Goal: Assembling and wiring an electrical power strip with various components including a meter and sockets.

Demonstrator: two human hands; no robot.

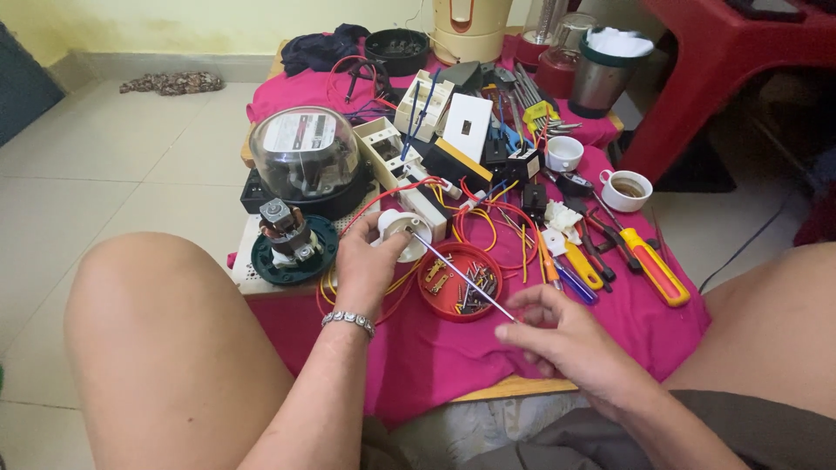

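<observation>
Both hands (557,335) raised, pinching socket (401,233) and screwdriver (461,277).

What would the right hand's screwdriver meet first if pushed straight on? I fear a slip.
Probably the white lamp socket that the left hand holds: the screwdriver in the right hand already points into it.

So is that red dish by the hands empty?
No, the red dish holds a heap of small screws and metal bits, with the thin screwdriver shaft passing above it.
</observation>
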